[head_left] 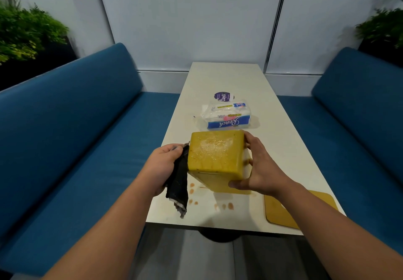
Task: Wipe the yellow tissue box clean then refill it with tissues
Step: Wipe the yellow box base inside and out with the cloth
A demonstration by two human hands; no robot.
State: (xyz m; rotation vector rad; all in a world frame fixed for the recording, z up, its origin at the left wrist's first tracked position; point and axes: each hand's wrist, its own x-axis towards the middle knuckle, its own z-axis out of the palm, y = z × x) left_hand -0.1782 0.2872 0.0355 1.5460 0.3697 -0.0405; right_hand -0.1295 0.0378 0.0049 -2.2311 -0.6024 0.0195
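Hands are apart: yellow tissue box [216, 159] is gripped, tilted by right hand [259, 166], exposing its dirty face; dark cloth [178, 181] is clutched by left hand [162, 166] alongside, for wiping. Tissue pack [226, 116] waits on counter [272, 135] beyond.

"Reach" on tissue pack [226, 117], "ClayG" on sticker [222, 96]

A booth in a café or office canteen.
Blue upholstered benches [72, 140] face each other across a narrow white table [226, 77], with pale wall panels [192, 18] at the far end and potted greenery [24, 31] behind both backrests.
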